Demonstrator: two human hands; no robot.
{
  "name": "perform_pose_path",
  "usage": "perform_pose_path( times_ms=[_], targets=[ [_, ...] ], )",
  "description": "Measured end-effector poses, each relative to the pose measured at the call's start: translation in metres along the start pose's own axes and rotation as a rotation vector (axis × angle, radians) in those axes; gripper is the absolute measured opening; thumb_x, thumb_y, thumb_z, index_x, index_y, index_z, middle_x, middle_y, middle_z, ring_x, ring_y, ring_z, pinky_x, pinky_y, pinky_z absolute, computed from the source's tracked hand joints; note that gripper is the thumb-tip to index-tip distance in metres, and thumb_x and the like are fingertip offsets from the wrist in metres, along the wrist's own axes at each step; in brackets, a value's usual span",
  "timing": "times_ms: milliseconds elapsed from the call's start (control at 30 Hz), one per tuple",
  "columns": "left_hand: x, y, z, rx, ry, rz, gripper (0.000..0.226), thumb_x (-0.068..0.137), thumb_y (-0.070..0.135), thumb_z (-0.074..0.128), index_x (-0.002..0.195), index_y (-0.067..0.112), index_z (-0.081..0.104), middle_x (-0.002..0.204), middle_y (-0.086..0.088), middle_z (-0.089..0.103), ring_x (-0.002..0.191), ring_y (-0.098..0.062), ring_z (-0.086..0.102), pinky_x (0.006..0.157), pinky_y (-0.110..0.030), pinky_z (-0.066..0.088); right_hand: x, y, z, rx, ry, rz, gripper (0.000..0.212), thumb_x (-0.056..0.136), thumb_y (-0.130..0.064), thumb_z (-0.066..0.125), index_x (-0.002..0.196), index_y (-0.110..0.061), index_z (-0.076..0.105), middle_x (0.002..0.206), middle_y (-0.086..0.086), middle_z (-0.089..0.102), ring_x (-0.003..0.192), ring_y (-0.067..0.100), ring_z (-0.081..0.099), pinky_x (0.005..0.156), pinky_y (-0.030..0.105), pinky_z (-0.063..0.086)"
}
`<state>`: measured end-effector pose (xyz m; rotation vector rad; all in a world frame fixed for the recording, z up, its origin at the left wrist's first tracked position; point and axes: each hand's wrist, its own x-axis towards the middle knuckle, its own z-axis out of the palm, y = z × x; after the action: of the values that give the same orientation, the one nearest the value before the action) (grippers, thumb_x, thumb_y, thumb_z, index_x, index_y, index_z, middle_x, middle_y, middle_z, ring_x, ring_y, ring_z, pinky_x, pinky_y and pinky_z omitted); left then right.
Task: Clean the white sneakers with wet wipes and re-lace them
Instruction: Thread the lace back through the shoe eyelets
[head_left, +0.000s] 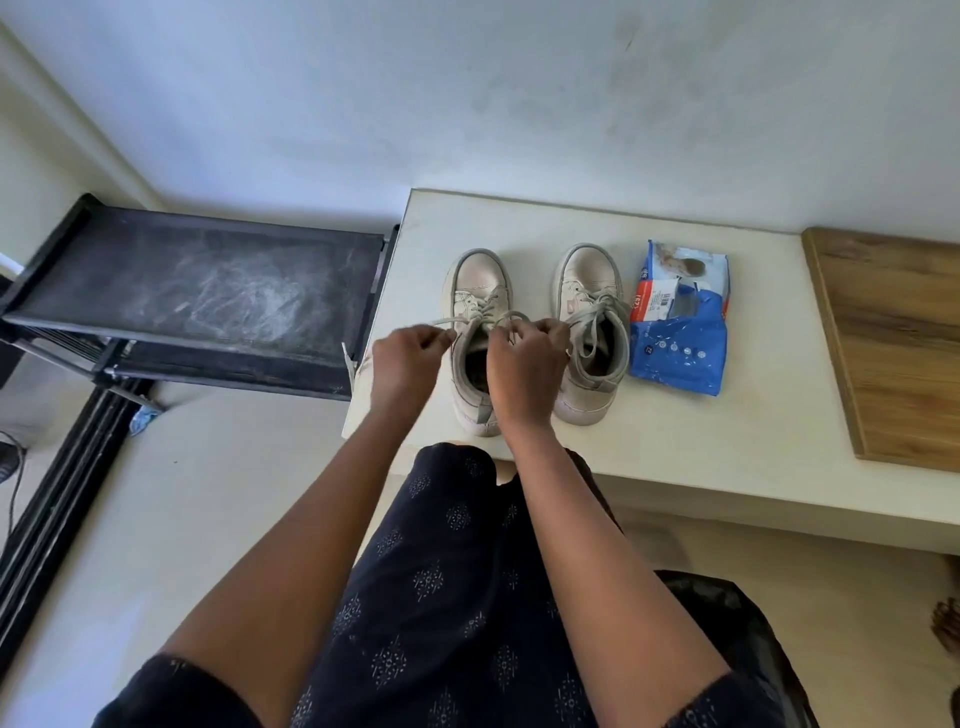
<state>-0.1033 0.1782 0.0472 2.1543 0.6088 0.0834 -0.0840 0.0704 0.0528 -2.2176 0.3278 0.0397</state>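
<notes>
Both hands are over the left sneaker (475, 291) on the table (675, 441): the left hand (405, 358) pinches a lace (441, 321) drawn out sideways, and the right hand (524, 364) has its fingers curled on the lace above the shoe's opening. The right sneaker (589, 280) stands just beside it, laces loose, with the wipes pack (680, 322) on its far side.

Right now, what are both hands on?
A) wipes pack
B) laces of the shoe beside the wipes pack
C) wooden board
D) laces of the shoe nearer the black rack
D: left hand and right hand each pinch a lace of the shoe on the rack side.
</notes>
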Motion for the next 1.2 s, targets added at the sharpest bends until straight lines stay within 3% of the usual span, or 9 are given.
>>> perform_pose_path(
  times_ms=[100, 200, 300, 433, 533, 767, 933, 1100, 1200],
  targets=[
    [-0.005, 0.000, 0.012, -0.126, -0.019, -0.124, 0.033, 0.093, 0.036, 0.058, 0.097, 0.007, 0.074, 0.081, -0.008, 0.070, 0.076, -0.022, 0.057, 0.066, -0.029, 0.037, 0.009, -0.006, 0.005, 0.071, -0.059, 0.035, 0.028, 0.091, -0.027, 0.058, 0.100, -0.004, 0.071, 0.101, 0.019, 0.066, 0.101, 0.031, 0.056, 0.083, 0.030, 0.039],
    [0.000, 0.008, 0.018, -0.411, -0.019, -0.175, 0.019, 0.089, 0.028, 0.064, 0.097, 0.016, 0.075, 0.092, -0.004, 0.074, 0.091, -0.018, 0.065, 0.089, -0.036, 0.051, 0.021, -0.010, 0.005, 0.233, -0.089, 0.150, 0.026, 0.085, -0.019, 0.068, 0.105, -0.003, 0.069, 0.105, 0.015, 0.069, 0.099, 0.025, 0.062, 0.075, 0.019, 0.041],
    [0.006, 0.009, 0.022, -0.656, -0.067, -0.197, 0.006, 0.087, 0.013, 0.066, 0.088, 0.011, 0.072, 0.091, -0.010, 0.071, 0.086, -0.020, 0.064, 0.093, -0.042, 0.052, 0.024, -0.013, 0.004, 0.360, -0.063, 0.243, 0.012, 0.082, -0.009, 0.069, 0.093, -0.003, 0.070, 0.095, 0.013, 0.070, 0.080, 0.019, 0.060, 0.065, 0.019, 0.041],
    [0.016, 0.007, 0.026, -0.569, -0.069, -0.246, 0.011, 0.088, 0.016, 0.065, 0.078, 0.016, 0.066, 0.087, -0.011, 0.068, 0.082, -0.024, 0.063, 0.088, -0.045, 0.054, 0.027, -0.013, 0.010, 0.354, -0.077, 0.244, 0.010, 0.086, -0.008, 0.063, 0.090, -0.001, 0.069, 0.088, 0.013, 0.070, 0.076, 0.018, 0.060, 0.069, 0.025, 0.047],
    [0.021, 0.011, 0.029, -0.438, -0.046, -0.293, 0.014, 0.092, 0.018, 0.055, 0.080, 0.015, 0.062, 0.096, -0.011, 0.067, 0.091, -0.027, 0.062, 0.088, -0.044, 0.052, 0.031, -0.010, 0.017, 0.348, -0.057, 0.245, 0.012, 0.086, -0.009, 0.063, 0.085, 0.000, 0.070, 0.082, 0.015, 0.068, 0.079, 0.025, 0.063, 0.076, 0.035, 0.053],
    [0.021, 0.014, 0.031, -0.437, -0.027, -0.310, 0.014, 0.092, 0.010, 0.048, 0.081, 0.012, 0.056, 0.099, -0.011, 0.063, 0.087, -0.023, 0.055, 0.085, -0.038, 0.049, 0.033, -0.005, 0.019, 0.566, -0.036, 0.405, 0.012, 0.088, -0.003, 0.058, 0.082, -0.002, 0.068, 0.069, 0.003, 0.058, 0.070, 0.017, 0.052, 0.063, 0.027, 0.042],
    [0.019, 0.012, 0.021, -0.648, -0.177, -0.294, 0.017, 0.098, 0.009, 0.046, 0.085, 0.017, 0.051, 0.103, -0.004, 0.063, 0.092, -0.017, 0.059, 0.081, -0.031, 0.050, 0.026, 0.000, 0.011, 0.467, 0.006, 0.198, 0.013, 0.083, -0.013, 0.070, 0.094, -0.007, 0.068, 0.092, 0.010, 0.070, 0.081, 0.021, 0.063, 0.077, 0.032, 0.051],
    [0.016, 0.018, 0.012, -0.742, -0.135, -0.217, 0.022, 0.100, 0.005, 0.040, 0.087, 0.022, 0.043, 0.094, -0.002, 0.067, 0.075, -0.011, 0.059, 0.061, -0.016, 0.045, 0.021, -0.006, 0.006, 0.867, -0.178, 0.291, 0.048, 0.083, 0.011, 0.061, 0.129, 0.003, 0.051, 0.120, 0.019, 0.061, 0.098, 0.021, 0.061, 0.090, 0.031, 0.050],
    [0.015, 0.023, 0.006, -0.621, -0.047, -0.090, 0.030, 0.095, -0.004, 0.038, 0.097, 0.024, 0.047, 0.085, 0.001, 0.067, 0.072, -0.012, 0.060, 0.067, -0.020, 0.045, 0.017, -0.010, -0.003, 0.978, -0.207, 0.317, 0.053, 0.084, 0.017, 0.054, 0.134, 0.001, 0.045, 0.121, 0.021, 0.060, 0.099, 0.018, 0.057, 0.084, 0.023, 0.051]
  ],
)
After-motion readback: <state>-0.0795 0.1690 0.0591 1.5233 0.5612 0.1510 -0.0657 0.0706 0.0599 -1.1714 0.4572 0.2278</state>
